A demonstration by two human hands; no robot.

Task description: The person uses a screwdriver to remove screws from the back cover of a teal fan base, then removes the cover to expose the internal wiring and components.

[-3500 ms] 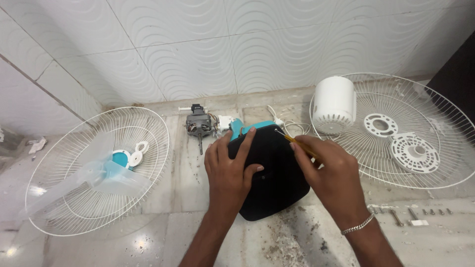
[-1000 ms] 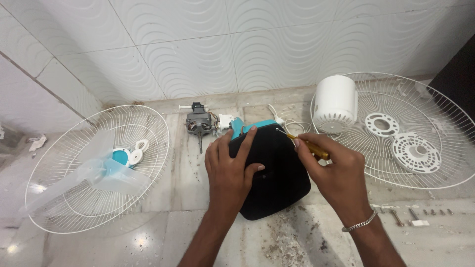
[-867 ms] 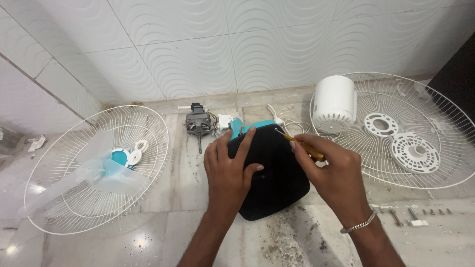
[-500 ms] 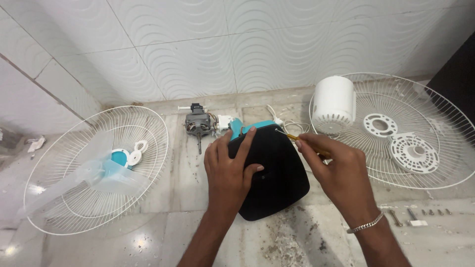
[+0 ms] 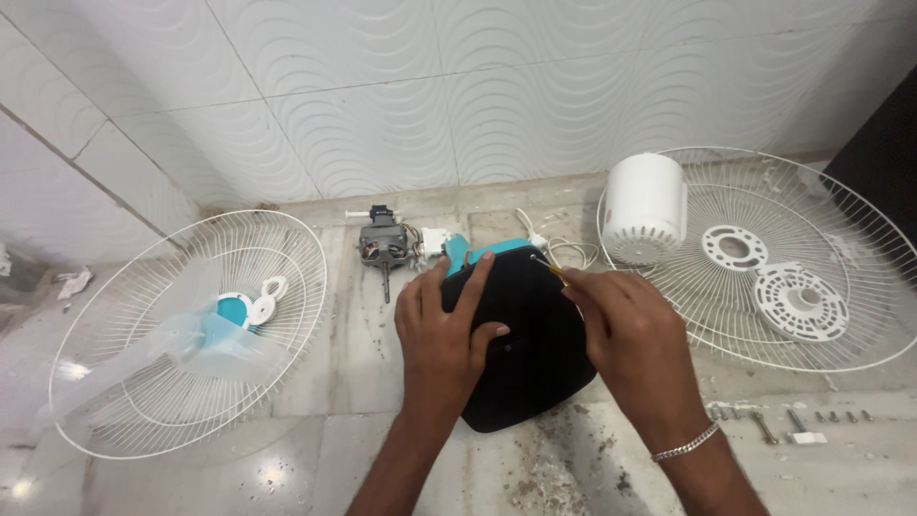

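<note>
Grip looked right: your left hand [image 5: 447, 330] lay flat, fingers spread, pinning the black base [image 5: 521, 349] to the floor between the two grilles, while your right hand [image 5: 626, 330] pinched the screwdriver [image 5: 552, 272] at its top edge, so I'd have kept that tip square.

Left hand [image 5: 447, 330] flat on black base [image 5: 530, 354], right hand [image 5: 635, 330] w/ screwdriver [image 5: 552, 271]
</note>
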